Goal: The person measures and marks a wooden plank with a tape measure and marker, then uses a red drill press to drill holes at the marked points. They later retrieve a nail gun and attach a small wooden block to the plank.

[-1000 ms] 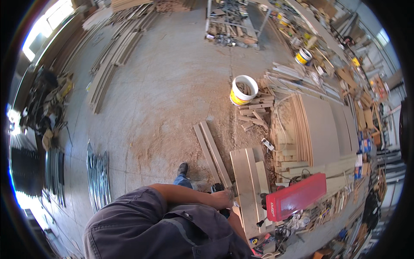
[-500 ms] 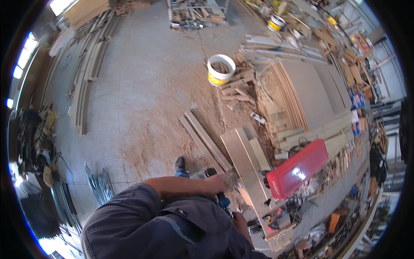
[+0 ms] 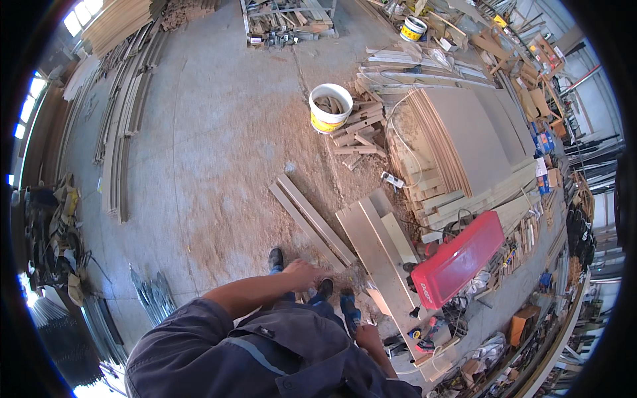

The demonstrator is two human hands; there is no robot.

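My left hand (image 3: 306,273) hangs over my legs and shoes, its fingers stretched out and slightly blurred, with nothing seen in them. My right hand (image 3: 367,337) is closed at the lower end of what looks like a blue and black handheld power tool (image 3: 349,308); its exact kind is unclear. Past my shoes, two narrow wooden strips (image 3: 314,219) lie side by side on the floor. To the right of the tool, a long wooden board (image 3: 375,249) slants alongside a red machine housing (image 3: 458,261).
A white and yellow bucket (image 3: 330,108) holding wood pieces stands beside a pile of offcuts (image 3: 361,129). Stacked brown panels (image 3: 464,139) lie at right, with a white power strip (image 3: 393,180) and cable nearby. Sawdust covers the floor; long boards (image 3: 126,132) line the left side.
My left hand has moved left, away from the tool and the strips' near ends, baring my second shoe. My right hand stays low by the tool. The view has shifted slightly.
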